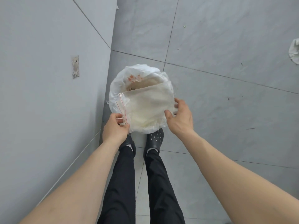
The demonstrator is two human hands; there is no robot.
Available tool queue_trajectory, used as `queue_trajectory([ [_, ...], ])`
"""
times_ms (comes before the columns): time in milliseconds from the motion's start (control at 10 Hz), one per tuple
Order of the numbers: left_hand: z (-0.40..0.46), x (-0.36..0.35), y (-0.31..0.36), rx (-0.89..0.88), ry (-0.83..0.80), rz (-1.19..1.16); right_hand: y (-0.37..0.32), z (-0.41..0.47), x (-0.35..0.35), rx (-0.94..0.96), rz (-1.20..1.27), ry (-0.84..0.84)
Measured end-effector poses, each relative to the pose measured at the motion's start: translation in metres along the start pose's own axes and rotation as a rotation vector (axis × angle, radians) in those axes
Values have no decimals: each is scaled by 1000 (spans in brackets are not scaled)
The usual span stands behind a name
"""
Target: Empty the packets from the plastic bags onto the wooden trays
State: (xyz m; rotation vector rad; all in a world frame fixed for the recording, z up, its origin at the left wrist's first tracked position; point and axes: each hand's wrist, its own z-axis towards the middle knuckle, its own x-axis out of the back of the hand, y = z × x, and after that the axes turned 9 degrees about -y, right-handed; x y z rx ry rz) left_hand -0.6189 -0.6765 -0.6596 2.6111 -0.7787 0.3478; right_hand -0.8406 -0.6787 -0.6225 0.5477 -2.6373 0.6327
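while both hands point(115, 128) point(178, 118) grip clear zip bag point(145, 107), over lined bin point(116, 88)

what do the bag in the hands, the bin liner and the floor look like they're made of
Bag: thin clear plastic film, slightly cloudy; it wrinkles, shows the bin through it, and has a red zip-seal line along one edge.
Bin liner: thin translucent white plastic, crumpled and glossy where it folds over the rim.
Floor: large grey tiles, probably ceramic or stone-look, matte, with straight grout lines.
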Motion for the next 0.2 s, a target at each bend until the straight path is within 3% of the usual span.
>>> queue_trajectory([
  [200, -32, 13, 17, -41, 52, 115, -1, -28, 16, -5, -177, -26],
])
